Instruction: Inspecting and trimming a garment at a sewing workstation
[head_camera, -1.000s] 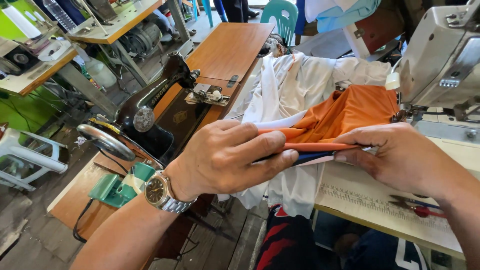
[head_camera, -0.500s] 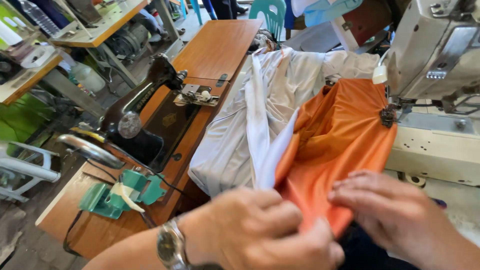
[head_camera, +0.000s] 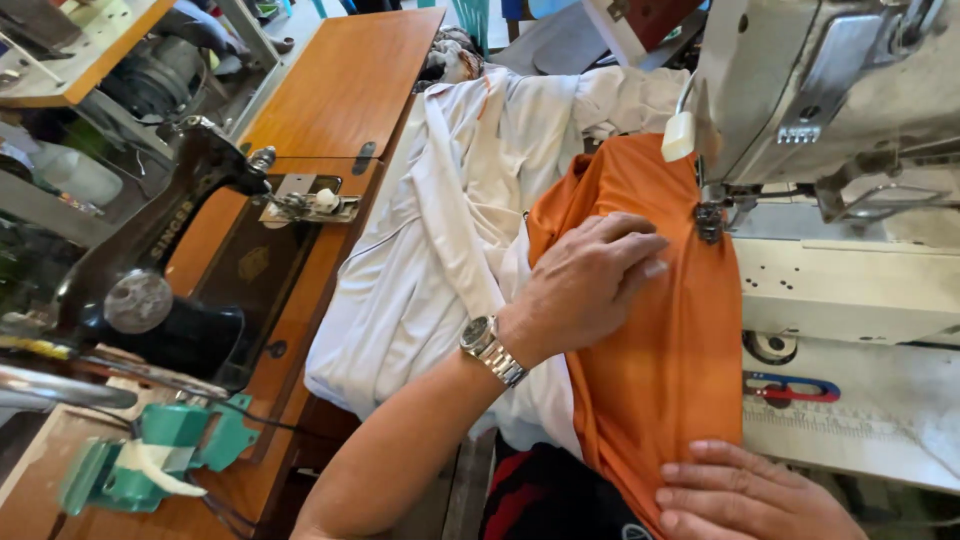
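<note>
Pressing flat — both hands, left hand (head_camera: 585, 285) and right hand (head_camera: 745, 495), spread on orange fabric (head_camera: 665, 370).

Orange fabric (head_camera: 655, 370) is pressed flat beside the sewing machine (head_camera: 830, 110) by the left hand (head_camera: 585, 285), its lower edge pinned by the right hand (head_camera: 745, 495).

A strip of cloth (head_camera: 655, 350) lies lengthwise on the sewing machine's bed (head_camera: 850, 290), running up under the needle foot (head_camera: 710, 222). The left hand (head_camera: 585, 285) rests on the cloth just left of the foot, and the right hand (head_camera: 745, 495) lies on its near end. Left of the cloth sits a heap of garments (head_camera: 440, 240), and further left an old sewing machine (head_camera: 150, 290) lies tipped in its wooden table (head_camera: 345, 85).
</note>
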